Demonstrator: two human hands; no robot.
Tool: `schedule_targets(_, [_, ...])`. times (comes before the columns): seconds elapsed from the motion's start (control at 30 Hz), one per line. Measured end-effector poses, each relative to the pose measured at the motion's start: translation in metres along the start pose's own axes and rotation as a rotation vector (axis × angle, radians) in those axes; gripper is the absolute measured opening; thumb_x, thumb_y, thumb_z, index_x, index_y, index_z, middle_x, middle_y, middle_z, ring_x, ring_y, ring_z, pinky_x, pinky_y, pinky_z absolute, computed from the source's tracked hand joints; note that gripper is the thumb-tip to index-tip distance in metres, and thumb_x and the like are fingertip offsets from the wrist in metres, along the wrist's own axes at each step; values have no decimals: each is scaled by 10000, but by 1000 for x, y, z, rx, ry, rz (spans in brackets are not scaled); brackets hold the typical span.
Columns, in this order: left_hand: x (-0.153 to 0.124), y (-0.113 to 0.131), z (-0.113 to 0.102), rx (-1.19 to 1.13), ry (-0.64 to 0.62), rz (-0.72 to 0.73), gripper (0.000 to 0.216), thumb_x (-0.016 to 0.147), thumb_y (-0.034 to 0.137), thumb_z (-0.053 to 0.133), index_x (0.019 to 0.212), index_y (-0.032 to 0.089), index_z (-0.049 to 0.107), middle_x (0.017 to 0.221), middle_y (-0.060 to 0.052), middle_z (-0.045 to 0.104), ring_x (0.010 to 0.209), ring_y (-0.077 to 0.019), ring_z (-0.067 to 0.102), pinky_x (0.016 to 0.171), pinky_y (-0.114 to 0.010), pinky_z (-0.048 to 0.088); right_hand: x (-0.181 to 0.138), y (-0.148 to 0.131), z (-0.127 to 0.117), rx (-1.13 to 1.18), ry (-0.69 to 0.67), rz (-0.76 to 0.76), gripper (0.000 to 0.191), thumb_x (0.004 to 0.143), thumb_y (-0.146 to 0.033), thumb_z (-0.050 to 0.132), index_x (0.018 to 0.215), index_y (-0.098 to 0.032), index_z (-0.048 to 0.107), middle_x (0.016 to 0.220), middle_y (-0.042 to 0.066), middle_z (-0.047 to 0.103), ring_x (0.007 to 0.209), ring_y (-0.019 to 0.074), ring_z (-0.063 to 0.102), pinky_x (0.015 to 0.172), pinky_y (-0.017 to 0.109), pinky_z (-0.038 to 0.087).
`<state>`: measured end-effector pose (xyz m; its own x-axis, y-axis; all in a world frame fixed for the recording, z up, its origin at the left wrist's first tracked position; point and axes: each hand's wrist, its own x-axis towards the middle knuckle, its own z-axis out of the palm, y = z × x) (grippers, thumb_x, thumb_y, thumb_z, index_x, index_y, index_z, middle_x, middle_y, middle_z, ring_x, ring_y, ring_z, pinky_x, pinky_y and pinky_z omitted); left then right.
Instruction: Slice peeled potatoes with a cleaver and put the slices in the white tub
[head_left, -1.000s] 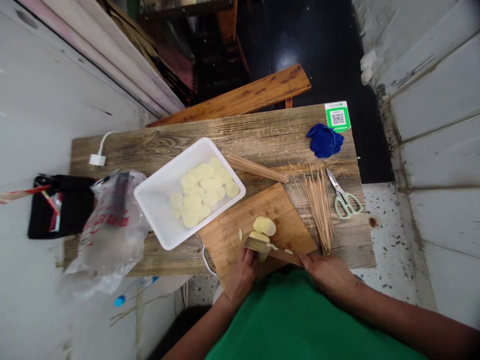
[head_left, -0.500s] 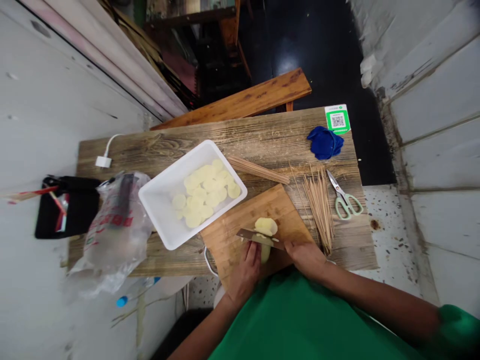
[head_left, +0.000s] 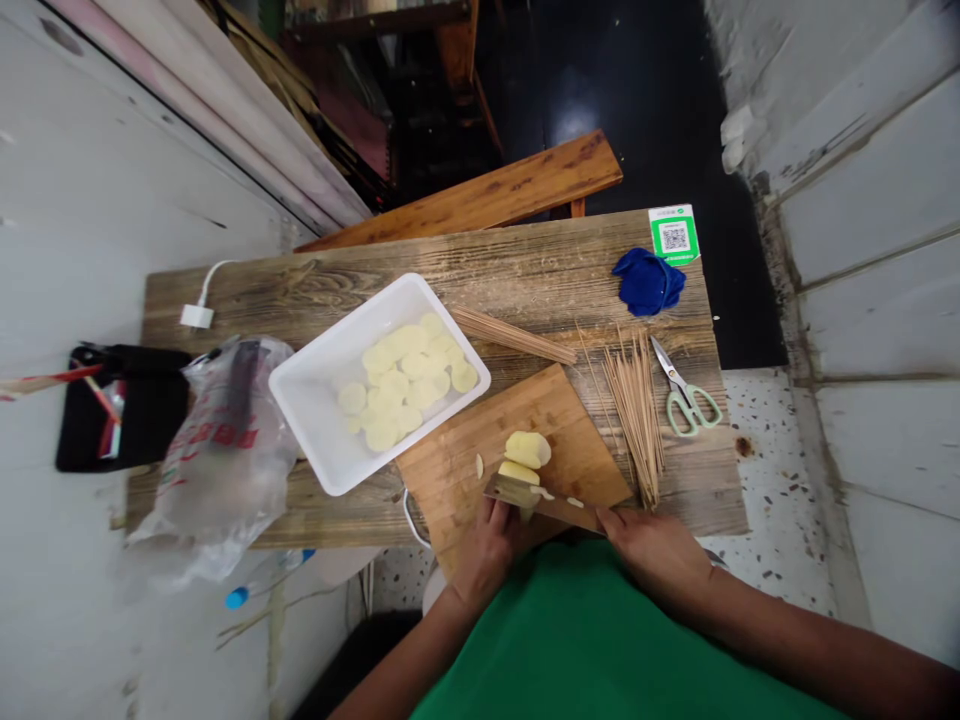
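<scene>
Steel-bladed, the knife (head_left: 555,507) is grasped at the handle by our right hand (head_left: 654,548), likely for control; our left hand (head_left: 486,548) curls by the tip, perhaps steadying the potato (head_left: 528,450), though we cannot tell its grip. From that hand, the potato lies sliced at one o'clock, the tub (head_left: 319,405) farther, at eleven.

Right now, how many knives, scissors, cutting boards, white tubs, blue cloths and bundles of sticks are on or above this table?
Knife: 1
Scissors: 1 pair
Cutting board: 1
White tub: 1
Blue cloth: 1
Bundles of sticks: 2
Total: 7
</scene>
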<state>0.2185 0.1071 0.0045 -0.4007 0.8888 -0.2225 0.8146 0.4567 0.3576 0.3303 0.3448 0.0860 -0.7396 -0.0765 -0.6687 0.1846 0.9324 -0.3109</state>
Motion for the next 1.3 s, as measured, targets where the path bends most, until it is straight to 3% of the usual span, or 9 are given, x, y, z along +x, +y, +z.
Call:
schedule_targets(0.37, [0, -4, 3, 55, 32, 29, 347, 892, 97, 505, 1228, 92, 592, 1264, -183, 587, 1240, -312, 529, 961, -414, 554, 7, -2, 1, -30, -60, -9, 276, 888, -74, 455, 1083, -146, 635, 872, 95, 727, 760, 193, 700, 572, 258, 422])
schedule_targets(0.53, [-3, -9, 11, 31, 14, 10, 438, 920, 123, 441, 1353, 163, 494, 1308, -159, 578, 1256, -302, 537, 949, -433, 561, 15, -3, 3, -38, -54, -18, 349, 878, -73, 441, 1178, -138, 608, 888, 101, 730, 759, 214, 698, 569, 279, 439])
schedule_targets(0.63, [-5, -10, 15, 68, 31, 28, 488, 915, 113, 426, 1402, 147, 427, 1319, -177, 573, 1283, -323, 516, 948, -460, 554, 30, -6, 5, -38, -56, -1, 394, 882, -69, 428, 1237, -142, 581, 900, 88, 736, 756, 210, 694, 584, 273, 443])
schedule_targets(0.8, [-5, -8, 18, 156, 105, 41, 472, 909, 83, 411, 1381, 86, 425, 1353, -205, 545, 1261, -326, 532, 947, -461, 551, 56, -12, 4, 11, 19, 8, 307, 881, -40, 423, 1084, -108, 642, 893, 111, 736, 789, 208, 686, 629, 259, 439])
schedule_targets(1.0, [-3, -4, 14, 104, 79, 23, 377, 909, 107, 443, 1266, 147, 556, 1281, -152, 589, 1238, -318, 538, 914, -451, 578, 25, -11, 2, -16, 5, 4, 369, 878, -76, 453, 1212, -132, 602, 914, 107, 739, 744, 219, 692, 580, 284, 424])
schedule_targets(1.13, [-2, -1, 6, 53, 54, -16, 351, 921, 118, 445, 1242, 173, 578, 1264, -129, 597, 1201, -288, 561, 876, -393, 605, 1, -5, 1, 1, -5, 6, 271, 880, -76, 480, 1065, -161, 658, 865, 82, 734, 745, 202, 691, 574, 282, 406])
schedule_targets(1.3, [0, 0, 5, 47, 78, 8, 376, 917, 100, 451, 1276, 146, 552, 1288, -138, 580, 1247, -290, 529, 933, -402, 582, -1, 2, 3, 19, 24, -7, 239, 871, -68, 500, 1014, -160, 668, 829, 66, 728, 715, 194, 686, 554, 289, 383])
